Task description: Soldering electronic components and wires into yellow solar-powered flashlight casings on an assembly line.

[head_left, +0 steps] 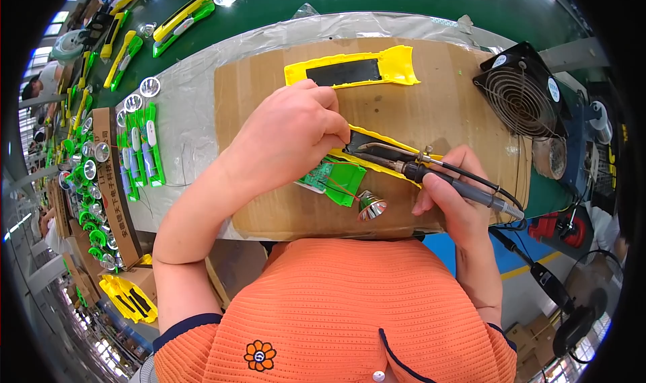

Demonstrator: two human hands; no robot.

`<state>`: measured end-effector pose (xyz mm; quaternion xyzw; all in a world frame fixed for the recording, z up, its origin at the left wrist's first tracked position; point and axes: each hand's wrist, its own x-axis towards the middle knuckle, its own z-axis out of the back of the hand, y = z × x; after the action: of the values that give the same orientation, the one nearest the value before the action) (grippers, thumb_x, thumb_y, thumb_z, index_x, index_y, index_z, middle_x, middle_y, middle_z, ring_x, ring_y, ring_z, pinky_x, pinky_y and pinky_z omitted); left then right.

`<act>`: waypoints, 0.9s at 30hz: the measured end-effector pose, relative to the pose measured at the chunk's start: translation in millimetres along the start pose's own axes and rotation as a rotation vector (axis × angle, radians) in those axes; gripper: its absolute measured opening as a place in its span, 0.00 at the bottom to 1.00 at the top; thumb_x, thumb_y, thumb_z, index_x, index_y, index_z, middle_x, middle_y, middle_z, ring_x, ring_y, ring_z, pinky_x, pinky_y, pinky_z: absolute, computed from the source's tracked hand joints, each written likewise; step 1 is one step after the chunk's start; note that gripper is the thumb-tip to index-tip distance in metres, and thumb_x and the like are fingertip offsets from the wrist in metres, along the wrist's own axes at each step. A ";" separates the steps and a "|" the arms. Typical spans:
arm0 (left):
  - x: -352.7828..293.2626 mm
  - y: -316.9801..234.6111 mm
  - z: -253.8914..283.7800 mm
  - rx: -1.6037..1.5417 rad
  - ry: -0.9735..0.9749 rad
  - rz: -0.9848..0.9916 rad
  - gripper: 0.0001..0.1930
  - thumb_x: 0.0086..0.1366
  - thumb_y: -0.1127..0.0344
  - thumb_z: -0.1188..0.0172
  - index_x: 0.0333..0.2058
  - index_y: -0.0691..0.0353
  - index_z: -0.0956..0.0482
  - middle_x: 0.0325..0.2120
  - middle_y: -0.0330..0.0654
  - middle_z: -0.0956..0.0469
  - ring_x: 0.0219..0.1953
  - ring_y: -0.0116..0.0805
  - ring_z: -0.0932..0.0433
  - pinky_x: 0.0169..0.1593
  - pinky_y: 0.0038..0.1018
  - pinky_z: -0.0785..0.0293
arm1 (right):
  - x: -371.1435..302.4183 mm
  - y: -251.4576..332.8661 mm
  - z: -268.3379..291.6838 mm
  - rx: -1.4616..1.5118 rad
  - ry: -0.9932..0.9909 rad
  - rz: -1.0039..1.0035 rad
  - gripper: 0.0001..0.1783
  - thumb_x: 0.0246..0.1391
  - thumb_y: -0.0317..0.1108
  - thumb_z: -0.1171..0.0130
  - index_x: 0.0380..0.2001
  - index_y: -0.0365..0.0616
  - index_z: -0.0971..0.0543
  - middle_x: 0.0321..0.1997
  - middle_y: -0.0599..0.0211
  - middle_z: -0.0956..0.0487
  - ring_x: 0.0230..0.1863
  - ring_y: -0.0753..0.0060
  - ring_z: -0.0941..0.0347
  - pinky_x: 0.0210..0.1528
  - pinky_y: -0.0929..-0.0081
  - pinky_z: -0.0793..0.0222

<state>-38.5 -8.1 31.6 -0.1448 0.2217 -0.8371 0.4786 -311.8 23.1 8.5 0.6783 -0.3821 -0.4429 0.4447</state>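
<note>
My right hand [464, 198] grips a soldering iron [474, 193] with a thin feed tube clamped along it. Its tip reaches over a yellow casing half [404, 171] with a black panel inside. At the casing's left end, the fingers of my left hand [293, 124] are pinched together; whatever lies between them is hidden. Partly beneath that hand is a green housing [346, 183] with a circuit board and red wires, and a silver reflector [371, 207] lies beside it. Farther back rests a second yellow casing half [397, 67], also with a black panel.
Brown cardboard [256, 215] covers the work area over plastic sheeting [188, 80]. A black fan [521, 100] stands at the right. Green housings with reflectors [141, 151] line the left, next to a filled carton [111, 181]. Yellow-green lamps [185, 20] lie at the far left.
</note>
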 end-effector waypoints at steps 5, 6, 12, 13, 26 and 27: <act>0.5 0.8 -2.4 -0.006 -0.015 -0.002 0.04 0.52 0.72 0.33 0.29 0.58 0.15 0.25 0.37 0.27 0.34 0.39 0.26 0.38 0.34 0.28 | -0.1 2.0 -1.9 -0.012 0.019 -0.047 0.10 0.57 0.25 0.37 0.34 0.41 0.30 0.24 0.68 0.22 0.24 0.80 0.24 0.28 0.82 0.31; 0.6 1.5 -2.9 -0.008 -0.018 -0.006 0.04 0.52 0.72 0.33 0.29 0.58 0.15 0.25 0.37 0.27 0.34 0.39 0.26 0.38 0.34 0.28 | 0.5 1.7 -1.8 -0.013 0.019 -0.048 0.10 0.57 0.25 0.37 0.34 0.41 0.30 0.24 0.68 0.22 0.24 0.80 0.24 0.28 0.82 0.31; 0.9 2.6 -3.2 -0.018 -0.016 -0.008 0.04 0.51 0.73 0.33 0.28 0.59 0.15 0.24 0.38 0.27 0.34 0.40 0.26 0.39 0.35 0.28 | 1.6 0.2 -2.6 -0.064 0.026 -0.040 0.10 0.56 0.21 0.42 0.35 0.40 0.34 0.21 0.62 0.24 0.20 0.73 0.26 0.26 0.76 0.27; 1.1 3.2 -3.4 -0.017 -0.016 -0.009 0.04 0.51 0.73 0.33 0.28 0.59 0.15 0.24 0.38 0.27 0.33 0.40 0.26 0.39 0.35 0.28 | 1.6 -0.1 -2.1 -0.066 0.027 -0.042 0.10 0.56 0.21 0.42 0.35 0.40 0.34 0.22 0.62 0.24 0.20 0.74 0.26 0.26 0.77 0.27; 5.7 -0.2 -4.7 -0.007 0.005 -0.005 0.04 0.52 0.72 0.33 0.28 0.58 0.14 0.24 0.39 0.28 0.33 0.40 0.25 0.38 0.35 0.28 | -1.1 4.2 4.8 0.025 -0.017 -0.018 0.09 0.56 0.22 0.44 0.33 0.40 0.34 0.19 0.61 0.26 0.17 0.71 0.28 0.23 0.74 0.27; 7.3 -2.0 -4.5 -0.014 0.009 0.006 0.04 0.52 0.72 0.33 0.28 0.59 0.15 0.24 0.39 0.28 0.33 0.40 0.25 0.38 0.35 0.28 | -4.4 4.9 9.0 0.022 -0.022 -0.017 0.09 0.56 0.22 0.44 0.33 0.40 0.34 0.19 0.61 0.26 0.17 0.71 0.28 0.23 0.74 0.27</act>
<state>-45.7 -12.5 29.0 -0.1434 0.2301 -0.8348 0.4792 -322.3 23.2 12.4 0.6813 -0.3861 -0.4499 0.4293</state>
